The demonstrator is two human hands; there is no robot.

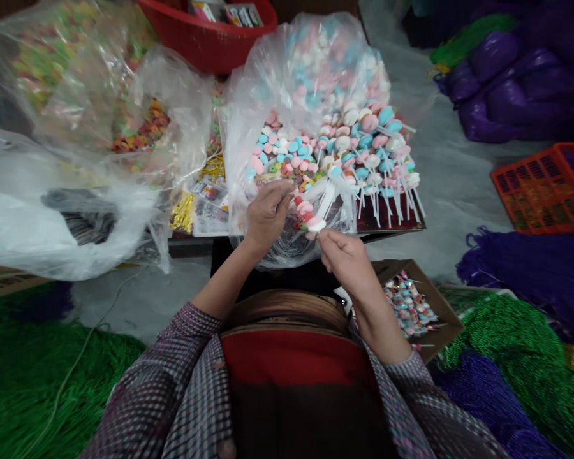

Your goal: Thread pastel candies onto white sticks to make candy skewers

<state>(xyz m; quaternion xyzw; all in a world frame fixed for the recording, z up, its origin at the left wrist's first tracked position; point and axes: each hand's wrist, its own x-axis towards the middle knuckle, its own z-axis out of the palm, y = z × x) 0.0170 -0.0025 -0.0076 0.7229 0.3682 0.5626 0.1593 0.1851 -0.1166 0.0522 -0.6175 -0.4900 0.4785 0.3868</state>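
My right hand is closed in a pinch at the near end of a candy skewer, beside a white-and-pink marshmallow piece. Pink and red pieces line up along the skewer towards my left hand. The left fingers are bent together at its far end; what lies between them is hidden. Just beyond both hands, loose pink, blue and white candies and small coloured candy rings lie in an open clear plastic bag. White sticks lie beside the skewer.
Several finished candy skewers are piled at the table's right. Below them stands a cardboard box of wrapped candies. Bags of candy rings fill the left, with a red basin behind. Green cords and an orange crate lie right.
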